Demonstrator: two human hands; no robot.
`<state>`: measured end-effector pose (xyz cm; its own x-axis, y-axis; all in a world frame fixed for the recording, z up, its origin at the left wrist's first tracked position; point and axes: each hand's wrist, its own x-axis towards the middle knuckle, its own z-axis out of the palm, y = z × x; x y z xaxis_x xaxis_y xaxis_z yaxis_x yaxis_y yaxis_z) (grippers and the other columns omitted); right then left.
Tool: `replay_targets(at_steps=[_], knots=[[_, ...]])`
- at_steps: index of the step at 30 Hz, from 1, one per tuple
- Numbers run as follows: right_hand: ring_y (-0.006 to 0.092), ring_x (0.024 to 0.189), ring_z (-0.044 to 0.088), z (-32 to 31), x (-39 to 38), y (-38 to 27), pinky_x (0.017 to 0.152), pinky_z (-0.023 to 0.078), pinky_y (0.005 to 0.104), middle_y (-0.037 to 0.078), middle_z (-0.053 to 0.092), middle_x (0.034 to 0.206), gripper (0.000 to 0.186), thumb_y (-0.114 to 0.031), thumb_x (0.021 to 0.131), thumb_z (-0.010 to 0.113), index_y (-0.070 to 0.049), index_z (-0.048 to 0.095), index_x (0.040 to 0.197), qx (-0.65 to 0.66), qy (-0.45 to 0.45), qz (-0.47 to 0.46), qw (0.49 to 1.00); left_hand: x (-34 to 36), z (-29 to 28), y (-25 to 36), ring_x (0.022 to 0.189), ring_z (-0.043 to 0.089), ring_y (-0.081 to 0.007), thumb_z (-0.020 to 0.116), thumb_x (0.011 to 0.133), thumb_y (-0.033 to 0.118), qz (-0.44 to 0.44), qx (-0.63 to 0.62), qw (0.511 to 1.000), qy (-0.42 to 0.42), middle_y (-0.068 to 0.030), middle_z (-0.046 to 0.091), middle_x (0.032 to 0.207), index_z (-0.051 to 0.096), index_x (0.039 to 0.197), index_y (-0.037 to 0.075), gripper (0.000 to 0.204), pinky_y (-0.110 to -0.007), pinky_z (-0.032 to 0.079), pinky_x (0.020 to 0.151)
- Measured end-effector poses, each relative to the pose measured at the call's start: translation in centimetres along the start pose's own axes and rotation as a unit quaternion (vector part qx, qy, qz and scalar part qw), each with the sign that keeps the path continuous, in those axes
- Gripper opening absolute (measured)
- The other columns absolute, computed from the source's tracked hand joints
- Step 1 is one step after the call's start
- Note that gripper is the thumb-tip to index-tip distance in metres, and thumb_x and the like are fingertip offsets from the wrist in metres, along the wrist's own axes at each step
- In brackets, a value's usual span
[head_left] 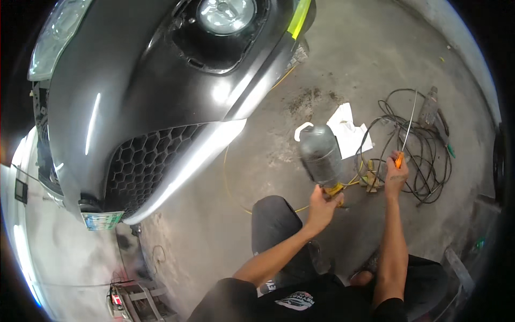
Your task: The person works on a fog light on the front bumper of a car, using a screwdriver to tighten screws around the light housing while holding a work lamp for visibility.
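My left hand [321, 208] has its fingers closed round the yellow end of a grey, bottle-shaped cylinder [322, 155]. The cylinder's rounded end points away from me, and its exact kind does not show. In my right hand [396, 180] is a long screwdriver [410, 124], gripped by its orange handle with the thin shaft pointing up and away. Beneath the screwdriver a tangle of black cable [429, 166] lies on the concrete floor. White paper or cloth [351, 134] rests on the floor just beyond the cylinder.
A car's dark front bumper [188, 102] with a honeycomb grille [145, 161] and round lamp [226, 15] fills the upper left. A grey tool [429, 107] lies by the cable. Thin yellow cord [230, 182] runs along the floor. A metal stand [139, 300] is lower left.
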<state>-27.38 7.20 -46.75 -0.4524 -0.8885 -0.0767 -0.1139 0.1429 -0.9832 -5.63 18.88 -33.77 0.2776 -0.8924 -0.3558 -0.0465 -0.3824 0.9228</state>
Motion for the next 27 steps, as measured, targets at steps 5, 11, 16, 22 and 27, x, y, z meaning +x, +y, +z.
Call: replay_targets(at_steps=[5, 11, 16, 22, 27], knots=[[0.0078, 0.074, 0.059, 3.0, -0.3, -3.9, 0.065, 0.048, 0.0241, 0.002, 0.067, 0.094, 0.033, -0.006, 0.091, 0.067, 0.003, 0.067, 0.122, 0.093, -0.025, 0.000, 0.995, -0.7, -3.8, 7.6, 0.108, 0.067, -0.0195, 0.067, 0.089, -0.012, 0.162, -0.099, 0.981, -0.036, -0.0098, 0.068, 0.118, 0.061, 0.122, -0.005, 0.034, -0.033, 0.056, 0.094], [0.0074, 0.073, 0.058, 4.7, -0.9, -4.5, 0.064, 0.047, 0.0232, 0.001, 0.066, 0.092, 0.031, -0.004, 0.092, 0.066, 0.005, 0.066, 0.121, 0.104, -0.042, -0.010, 0.994, 0.4, -4.7, 9.9, 0.104, 0.068, -0.0182, 0.072, 0.089, -0.008, 0.193, -0.058, 0.978, -0.051, -0.0081, 0.072, 0.109, 0.070, 0.110, -0.006, 0.022, -0.032, 0.054, 0.094], [0.0069, 0.076, 0.058, 5.0, -2.3, -6.3, 0.066, 0.046, 0.0220, 0.000, 0.065, 0.089, 0.028, -0.004, 0.092, 0.067, 0.003, 0.068, 0.119, 0.073, -0.046, -0.027, 0.996, 0.5, -5.3, 11.2, 0.102, 0.068, -0.0158, 0.073, 0.088, -0.007, 0.201, -0.079, 0.975, -0.046, -0.0077, 0.075, 0.103, 0.071, 0.109, -0.006, 0.021, -0.032, 0.054, 0.090], [0.0067, 0.075, 0.056, 7.4, -3.7, -11.6, 0.066, 0.044, 0.0227, 0.000, 0.063, 0.088, 0.027, -0.009, 0.094, 0.071, 0.001, 0.070, 0.119, 0.068, -0.075, -0.113, 0.988, 0.8, -6.3, 8.8, 0.107, 0.063, -0.0155, 0.069, 0.089, -0.012, 0.241, -0.075, 0.965, -0.071, -0.0091, 0.064, 0.120, 0.062, 0.123, -0.004, 0.035, -0.032, 0.053, 0.094], [0.0077, 0.069, 0.056, 8.6, -4.9, -17.1, 0.062, 0.044, 0.0260, 0.001, 0.063, 0.078, 0.028, -0.013, 0.093, 0.074, 0.000, 0.070, 0.118, 0.048, -0.169, -0.125, 0.976, 0.2, -6.0, 8.4, 0.107, 0.067, -0.0185, 0.068, 0.089, -0.013, 0.185, -0.101, 0.976, -0.056, -0.0108, 0.068, 0.117, 0.062, 0.123, -0.006, 0.035, -0.034, 0.054, 0.097]])
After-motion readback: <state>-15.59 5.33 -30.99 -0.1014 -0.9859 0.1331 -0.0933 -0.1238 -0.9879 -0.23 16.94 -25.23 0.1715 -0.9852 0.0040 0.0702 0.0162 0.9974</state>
